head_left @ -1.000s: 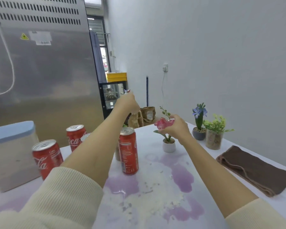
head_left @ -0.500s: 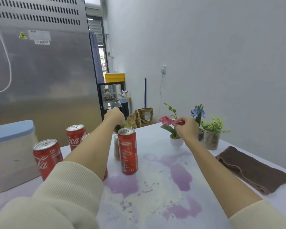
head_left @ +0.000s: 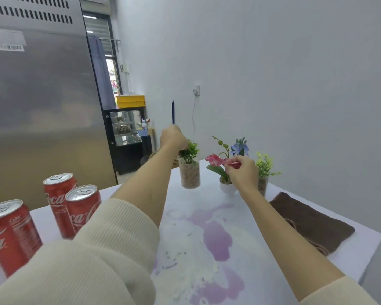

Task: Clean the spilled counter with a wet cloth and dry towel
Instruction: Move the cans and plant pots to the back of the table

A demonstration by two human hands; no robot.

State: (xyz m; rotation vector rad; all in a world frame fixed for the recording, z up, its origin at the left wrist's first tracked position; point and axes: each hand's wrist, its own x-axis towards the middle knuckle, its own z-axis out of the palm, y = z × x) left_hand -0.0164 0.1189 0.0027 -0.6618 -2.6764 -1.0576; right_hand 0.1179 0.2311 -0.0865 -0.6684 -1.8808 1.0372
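A purple spill (head_left: 217,238) with white powder spreads over the white counter (head_left: 359,254). A folded brown towel (head_left: 310,221) lies at the counter's right edge. No wet cloth is in view. My left hand (head_left: 173,137) grips the leaves of a green plant in a glass jar of pebbles (head_left: 189,173) and holds it lifted at the counter's far end. My right hand (head_left: 242,172) pinches the stem of a pink flower plant in a small white pot (head_left: 227,188), which stands on the counter.
Three red cola cans (head_left: 81,208) stand at the left, near my left sleeve. A blue flower (head_left: 240,148) and a yellow-green plant in a jar (head_left: 264,170) stand behind my right hand. A steel fridge (head_left: 37,106) rises at the left.
My left hand has lifted the green plant jar and carried it right, past the cans, toward the far end. My right hand has set the pink flower pot further right.
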